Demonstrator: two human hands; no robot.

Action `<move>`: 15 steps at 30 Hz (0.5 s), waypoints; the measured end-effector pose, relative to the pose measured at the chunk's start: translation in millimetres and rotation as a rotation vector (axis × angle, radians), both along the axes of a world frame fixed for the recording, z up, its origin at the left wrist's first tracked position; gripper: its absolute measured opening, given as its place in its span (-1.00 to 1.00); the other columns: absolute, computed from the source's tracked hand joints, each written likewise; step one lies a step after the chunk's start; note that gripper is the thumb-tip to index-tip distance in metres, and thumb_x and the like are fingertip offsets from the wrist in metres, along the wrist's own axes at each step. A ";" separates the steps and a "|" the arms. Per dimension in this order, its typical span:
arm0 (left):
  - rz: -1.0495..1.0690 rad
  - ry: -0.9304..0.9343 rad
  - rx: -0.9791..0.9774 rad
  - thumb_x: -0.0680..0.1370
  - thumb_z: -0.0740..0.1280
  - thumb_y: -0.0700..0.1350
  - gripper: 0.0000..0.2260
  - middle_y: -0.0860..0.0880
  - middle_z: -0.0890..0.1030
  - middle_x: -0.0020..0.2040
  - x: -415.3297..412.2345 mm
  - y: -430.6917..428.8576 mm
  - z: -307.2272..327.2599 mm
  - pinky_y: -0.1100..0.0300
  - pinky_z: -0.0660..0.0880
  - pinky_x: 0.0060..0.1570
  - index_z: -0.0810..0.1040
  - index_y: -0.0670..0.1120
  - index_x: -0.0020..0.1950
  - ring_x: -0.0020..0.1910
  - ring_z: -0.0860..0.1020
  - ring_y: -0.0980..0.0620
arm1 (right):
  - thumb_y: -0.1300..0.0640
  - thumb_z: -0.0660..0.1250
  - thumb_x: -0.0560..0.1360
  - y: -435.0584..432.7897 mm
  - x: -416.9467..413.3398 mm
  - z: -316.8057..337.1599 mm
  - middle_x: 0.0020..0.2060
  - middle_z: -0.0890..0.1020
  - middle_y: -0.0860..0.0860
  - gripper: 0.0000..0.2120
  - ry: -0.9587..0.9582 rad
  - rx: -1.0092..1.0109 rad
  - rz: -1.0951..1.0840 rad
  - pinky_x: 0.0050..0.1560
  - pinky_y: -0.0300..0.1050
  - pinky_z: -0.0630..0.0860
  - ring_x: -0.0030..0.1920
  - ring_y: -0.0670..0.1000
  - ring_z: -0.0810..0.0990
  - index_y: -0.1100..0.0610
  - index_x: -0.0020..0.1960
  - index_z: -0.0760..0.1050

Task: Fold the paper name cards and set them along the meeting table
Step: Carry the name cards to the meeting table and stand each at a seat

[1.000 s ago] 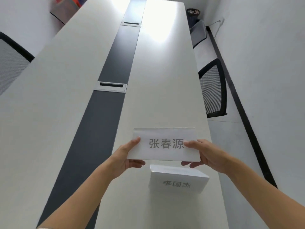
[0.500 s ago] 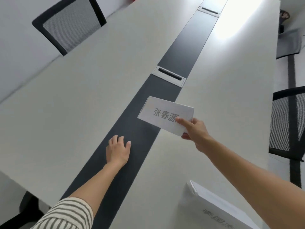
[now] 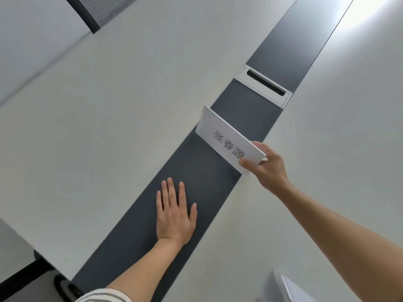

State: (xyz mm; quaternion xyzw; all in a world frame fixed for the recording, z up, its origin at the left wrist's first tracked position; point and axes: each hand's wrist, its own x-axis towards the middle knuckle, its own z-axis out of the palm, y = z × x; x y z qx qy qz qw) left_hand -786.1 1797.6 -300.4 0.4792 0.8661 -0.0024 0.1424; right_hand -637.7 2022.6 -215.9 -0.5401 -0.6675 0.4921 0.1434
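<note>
A folded white name card [image 3: 226,139] with grey printed characters hangs over the dark centre strip [image 3: 196,175] of the long white meeting table [image 3: 109,127]. My right hand [image 3: 266,168] pinches its near right corner, thumb on the printed face. My left hand [image 3: 174,214] lies flat, palm down, on the dark strip nearer to me, fingers spread and holding nothing. A second folded card [image 3: 292,288] stands at the bottom right edge of the view, cut off.
A metal cable slot [image 3: 263,85] sits in the dark strip just beyond the held card. A mesh-backed chair [image 3: 98,9] stands at the far side, top left. The table's left end and a dark leg [image 3: 32,269] show at the bottom left.
My left hand let go of the card and settled flat on the dark strip. My right hand carried the card left, out over the strip. My view swung left.
</note>
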 end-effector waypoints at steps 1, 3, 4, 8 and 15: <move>0.000 -0.002 -0.004 0.58 -0.01 0.14 -0.38 -0.31 0.06 0.54 0.0 0.2 -0.5 -0.18 0.07 0.46 0.07 -0.21 0.53 0.54 0.01 -0.26 | 0.06 0.52 0.36 5.4 -1.3 -4.9 0.04 0.67 -0.08 -0.55 -0.039 0.028 0.032 -0.05 -0.07 0.65 -0.09 0.02 0.68 -0.18 0.20 0.52; 0.002 -0.011 -0.006 0.58 0.00 0.14 -0.38 -0.31 0.07 0.54 -0.6 0.3 -0.9 -0.18 0.08 0.46 0.08 -0.21 0.53 0.54 0.01 -0.26 | 0.05 0.51 0.37 15.5 -3.1 -12.0 0.04 0.67 -0.05 -0.50 -0.110 0.085 0.079 -0.07 -0.20 0.61 -0.07 0.01 0.65 -0.11 0.28 0.50; 0.002 -0.013 -0.008 0.58 0.00 0.14 -0.38 -0.31 0.06 0.54 -1.0 0.4 -1.7 -0.19 0.09 0.46 0.08 -0.21 0.53 0.54 0.01 -0.26 | 0.05 0.51 0.38 19.8 -3.5 -14.4 0.04 0.67 -0.05 -0.49 -0.127 0.105 0.096 -0.11 -0.29 0.57 -0.07 0.01 0.65 -0.09 0.30 0.50; 0.009 -0.010 -0.004 0.58 -0.01 0.14 -0.38 -0.31 0.07 0.54 -1.2 1.5 -1.8 -0.19 0.10 0.45 0.08 -0.20 0.53 0.54 0.01 -0.26 | 0.05 0.52 0.37 33.8 -3.8 -18.7 0.05 0.67 -0.03 -0.47 -0.151 0.116 0.148 -0.13 -0.35 0.49 -0.06 0.04 0.64 -0.09 0.30 0.50; 0.008 0.009 -0.010 0.57 -0.02 0.15 -0.38 -0.30 0.08 0.54 -0.4 -0.3 -0.1 -0.18 0.08 0.46 0.10 -0.20 0.53 0.54 0.03 -0.25 | 0.00 0.52 0.36 35.4 -4.2 -16.2 0.04 0.66 -0.04 -0.42 -0.202 0.099 0.128 -0.05 -0.10 0.59 -0.09 0.07 0.64 -0.12 0.34 0.45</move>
